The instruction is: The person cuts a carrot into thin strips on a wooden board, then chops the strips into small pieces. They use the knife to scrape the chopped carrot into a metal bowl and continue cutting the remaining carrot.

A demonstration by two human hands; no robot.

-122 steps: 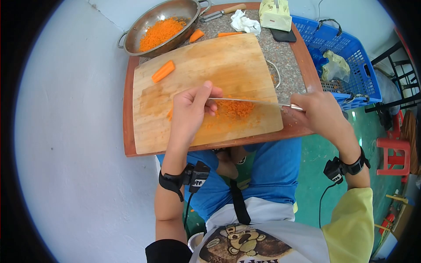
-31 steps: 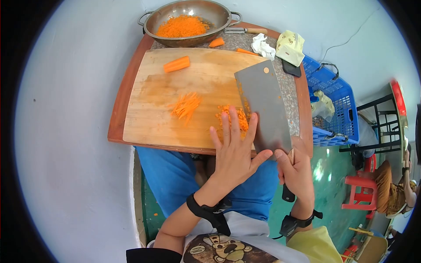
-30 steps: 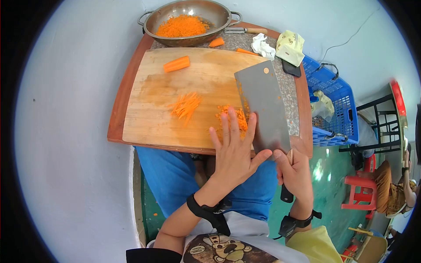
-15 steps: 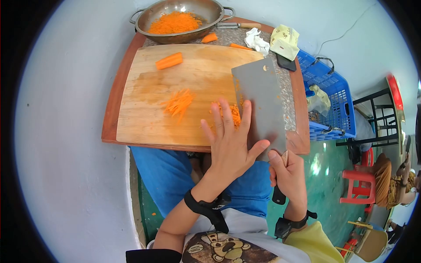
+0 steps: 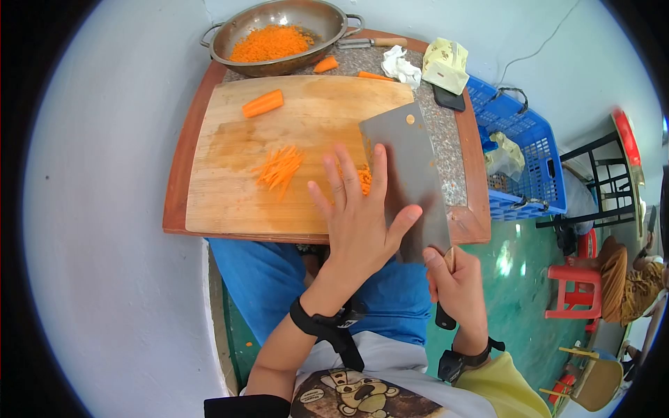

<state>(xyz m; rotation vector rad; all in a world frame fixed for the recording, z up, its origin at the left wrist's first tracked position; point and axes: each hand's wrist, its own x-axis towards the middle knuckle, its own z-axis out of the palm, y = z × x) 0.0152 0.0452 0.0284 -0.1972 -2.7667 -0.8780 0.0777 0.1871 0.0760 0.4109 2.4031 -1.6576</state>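
Note:
My right hand (image 5: 456, 282) is closed round the handle of a broad cleaver (image 5: 411, 174), whose blade lies tilted over the right side of the wooden cutting board (image 5: 230, 202). Fingers spread, my left hand (image 5: 355, 216) is over the board's front edge, beside the blade. Chopped carrot (image 5: 364, 180) shows partly behind its fingers, next to the blade. Carrot strips (image 5: 281, 167) lie in a small heap near the middle of the board. A carrot piece (image 5: 263, 104) rests near the back left.
Behind the board stands a metal pan (image 5: 327, 42) holding chopped carrot. A peeler (image 5: 373, 42), crumpled tissue (image 5: 401, 67), tissue pack (image 5: 446, 64) and phone (image 5: 449, 98) lie at the back right. A blue basket (image 5: 526, 167) is beyond; another person (image 5: 617, 279) is at far right.
Both hands look much the same. The cleaver blade has shifted slightly left and lower in view, and my left hand has moved slightly left. The whole view has shifted a little.

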